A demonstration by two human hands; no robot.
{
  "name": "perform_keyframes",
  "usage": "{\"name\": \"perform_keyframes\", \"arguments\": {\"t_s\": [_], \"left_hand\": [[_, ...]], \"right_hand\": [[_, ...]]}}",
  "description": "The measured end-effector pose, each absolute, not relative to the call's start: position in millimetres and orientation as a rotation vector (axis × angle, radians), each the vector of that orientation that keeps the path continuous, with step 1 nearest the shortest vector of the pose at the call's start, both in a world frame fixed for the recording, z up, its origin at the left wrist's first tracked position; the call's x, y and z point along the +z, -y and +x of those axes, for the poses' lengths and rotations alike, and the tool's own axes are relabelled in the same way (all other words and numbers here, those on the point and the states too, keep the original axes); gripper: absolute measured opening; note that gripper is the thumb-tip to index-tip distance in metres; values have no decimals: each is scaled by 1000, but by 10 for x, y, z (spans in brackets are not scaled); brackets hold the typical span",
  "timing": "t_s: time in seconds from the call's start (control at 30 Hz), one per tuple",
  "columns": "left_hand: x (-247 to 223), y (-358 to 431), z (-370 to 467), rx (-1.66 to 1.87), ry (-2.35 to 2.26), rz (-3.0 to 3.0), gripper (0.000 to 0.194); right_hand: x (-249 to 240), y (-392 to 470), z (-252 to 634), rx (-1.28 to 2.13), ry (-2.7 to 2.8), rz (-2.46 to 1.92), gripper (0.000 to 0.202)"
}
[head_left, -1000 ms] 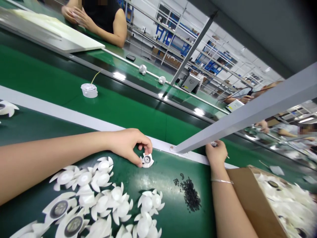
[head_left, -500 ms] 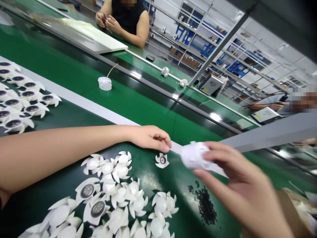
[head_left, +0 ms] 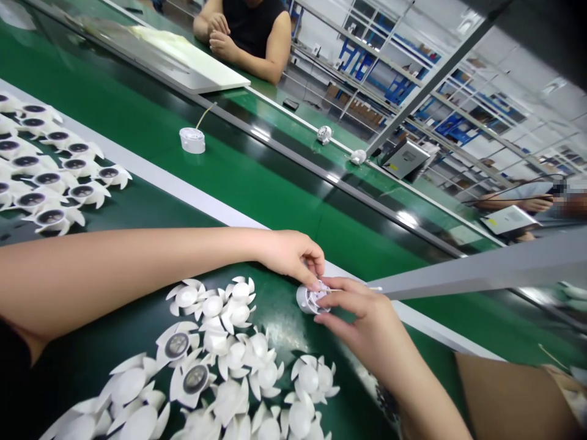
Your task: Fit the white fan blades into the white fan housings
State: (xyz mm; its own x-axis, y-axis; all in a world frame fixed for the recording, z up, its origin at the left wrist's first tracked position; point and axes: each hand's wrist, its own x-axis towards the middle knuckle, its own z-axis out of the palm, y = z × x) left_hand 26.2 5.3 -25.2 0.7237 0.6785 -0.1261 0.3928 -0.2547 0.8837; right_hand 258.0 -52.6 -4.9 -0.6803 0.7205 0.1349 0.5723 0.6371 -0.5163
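Observation:
A round white plastic housing is low over the dark green tabletop, with a thin pale wire sticking out to the right. My right hand grips it from the right between thumb and fingers. The fingertips of my left hand touch its top from the upper left, the fingers bent and pressed together. White fan blades lie in a loose pile below, a few with dark round centres facing up. The single small fan that lay near my left fingertips is hidden behind the housing and hands.
Rows of white fans lie at the left. Another housing stands on the green belt. Small black parts lie partly behind my right forearm. A cardboard box is at lower right. One person sits across the line, another at far right.
My right hand has moved left and down with the white housing, to where the single fan lay. My left fingertips now touch the housing. The view has shifted slightly.

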Motion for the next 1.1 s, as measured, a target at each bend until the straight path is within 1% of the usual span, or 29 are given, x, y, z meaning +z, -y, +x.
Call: {"name": "perform_keyframes", "arguments": {"t_s": [0.07,0.17,0.27,0.3,0.37,0.43,0.47,0.53,0.6,0.67,0.77,0.87,0.97,1.03,1.1], "left_hand": [[-211,-33,279,309,-885,1899,37],[-100,6,247,245,-896,1962,35],[112,57,140,15,-844,2051,39],[199,80,98,-103,-848,2075,43],[364,137,26,-325,-900,2113,48],[482,197,-16,-487,-1020,2127,46],[515,220,-25,-532,-1081,2125,44],[537,244,-32,-533,-1154,2104,41],[526,238,-39,-461,-1155,2087,36],[518,215,-57,-406,-1136,2085,32],[533,190,-87,-476,-1135,2083,38],[540,190,-83,-563,-1182,2076,48],[500,181,-57,-555,-1189,2109,50],[456,157,-52,-517,-1138,2136,49],[412,123,-64,-427,-1066,2177,47]], "right_hand": [[-38,498,2582,705,2525,-1027,17],[-24,474,2599,717,2548,-1011,16],[-34,439,2646,670,2626,-972,11],[-40,420,2667,583,2625,-998,11],[-39,378,2712,269,2538,-1161,19],[-3,346,2762,-16,2386,-1344,33],[31,338,2791,-69,2330,-1402,37],[118,338,2858,18,2327,-1458,33],[202,356,2940,238,2445,-1513,25],[250,378,3025,486,2625,-1608,22],[241,402,3118,740,2791,-1811,22],[195,409,3129,850,2835,-1967,18],[178,417,3081,918,2872,-1982,16],[187,432,3045,883,2889,-2010,17],[203,455,3018,779,2906,-2051,17]]}}
